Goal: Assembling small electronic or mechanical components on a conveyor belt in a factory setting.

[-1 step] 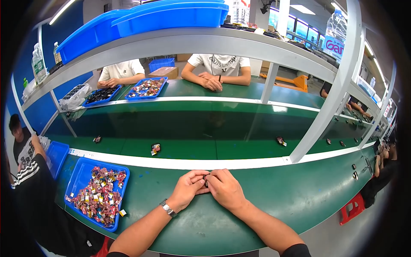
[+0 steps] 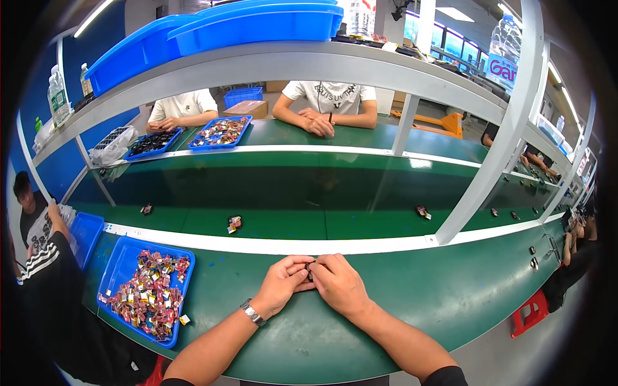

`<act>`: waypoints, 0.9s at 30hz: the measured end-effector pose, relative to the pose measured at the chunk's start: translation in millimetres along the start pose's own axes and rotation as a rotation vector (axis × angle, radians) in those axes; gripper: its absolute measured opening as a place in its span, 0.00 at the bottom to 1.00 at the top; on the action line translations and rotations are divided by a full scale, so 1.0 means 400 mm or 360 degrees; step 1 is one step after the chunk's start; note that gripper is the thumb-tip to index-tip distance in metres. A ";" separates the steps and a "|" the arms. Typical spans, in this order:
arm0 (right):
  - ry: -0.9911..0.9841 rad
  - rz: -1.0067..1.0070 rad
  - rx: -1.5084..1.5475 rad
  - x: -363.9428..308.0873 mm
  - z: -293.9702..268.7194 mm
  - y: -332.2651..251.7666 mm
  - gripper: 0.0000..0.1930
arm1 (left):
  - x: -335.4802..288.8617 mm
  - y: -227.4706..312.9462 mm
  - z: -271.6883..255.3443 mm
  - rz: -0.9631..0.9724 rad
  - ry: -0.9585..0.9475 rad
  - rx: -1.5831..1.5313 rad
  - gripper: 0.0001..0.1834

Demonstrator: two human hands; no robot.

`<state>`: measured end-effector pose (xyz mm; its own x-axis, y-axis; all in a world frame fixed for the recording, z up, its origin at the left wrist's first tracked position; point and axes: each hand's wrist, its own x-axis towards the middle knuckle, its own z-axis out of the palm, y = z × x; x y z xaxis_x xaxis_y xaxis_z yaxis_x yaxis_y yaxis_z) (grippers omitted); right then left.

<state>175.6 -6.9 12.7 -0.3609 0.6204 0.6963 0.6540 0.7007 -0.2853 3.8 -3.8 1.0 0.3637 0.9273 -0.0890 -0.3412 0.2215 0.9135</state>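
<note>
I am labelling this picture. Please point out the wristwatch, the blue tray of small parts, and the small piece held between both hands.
wristwatch (image 2: 252, 313), head view, on its metal band.
blue tray (image 2: 126, 248), head view, on its far rim.
small piece (image 2: 309, 269), head view, on its dark visible part.

tray left of hands | conveyor belt behind | shelf above

Two bare forearms, left hand w/ a silver metal-link wristwatch at the wrist, right hand w/o anything worn, dark short-sleeve edges just showing at both upper arms.
</note>
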 end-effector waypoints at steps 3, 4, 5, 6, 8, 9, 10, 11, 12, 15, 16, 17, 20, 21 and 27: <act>-0.0005 -0.0008 -0.0004 0.001 -0.003 0.000 0.10 | 0.002 -0.001 -0.002 0.0011 0.0008 -0.0010 0.13; -0.0019 -0.0031 0.0008 0.002 -0.004 0.002 0.10 | 0.003 -0.001 -0.002 0.0013 0.0026 -0.0026 0.13; -0.0033 -0.0053 0.0020 0.003 -0.006 0.004 0.11 | 0.003 -0.003 -0.001 0.0014 0.0025 -0.0022 0.13; -0.0027 -0.0051 0.0022 0.004 -0.006 0.003 0.11 | 0.003 -0.005 0.001 0.0052 0.0043 0.0012 0.12; 0.0020 -0.0019 0.0159 0.007 -0.006 0.002 0.12 | 0.002 -0.007 0.003 0.0090 0.0061 0.0052 0.12; 0.0026 -0.0017 0.0155 0.011 -0.016 0.001 0.12 | 0.002 -0.007 0.005 0.0102 0.0070 0.0044 0.12; 0.0044 0.0068 0.0268 0.016 -0.032 -0.001 0.12 | 0.004 -0.006 0.007 0.0114 0.0078 0.0035 0.12; 0.0061 0.0153 0.0381 0.019 -0.041 -0.002 0.13 | 0.006 -0.005 0.008 0.0114 0.0071 0.0038 0.12; 0.0061 0.0153 0.0387 0.016 -0.036 0.001 0.13 | 0.006 -0.007 0.006 0.0114 0.0110 0.0063 0.12; -0.0045 0.0515 0.0725 0.006 -0.017 0.011 0.12 | 0.003 -0.008 0.007 0.0114 0.0158 0.0124 0.12; -0.0041 0.0537 0.0747 0.004 -0.014 0.012 0.11 | 0.003 -0.008 0.007 0.0115 0.0162 0.0159 0.11; -0.0038 0.0558 0.0769 0.004 -0.011 0.012 0.10 | 0.004 -0.011 0.007 0.0113 0.0162 0.0160 0.11; -0.0002 0.0696 0.0867 0.003 -0.004 0.013 0.10 | 0.005 -0.017 0.008 0.0170 0.0135 0.0209 0.11; -0.0003 0.0697 0.0870 0.003 -0.003 0.014 0.10 | 0.004 -0.017 0.009 0.0184 0.0127 0.0253 0.10; -0.0051 0.0800 0.0873 0.008 -0.006 0.008 0.08 | 0.003 -0.026 0.012 0.0261 0.0110 0.0362 0.10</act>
<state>178.1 -3.8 15.7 -0.1305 0.9167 0.3778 0.3225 0.3995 -0.8581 11.7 -6.6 -6.8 0.2571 0.9652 0.0474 -0.1846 0.0009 0.9828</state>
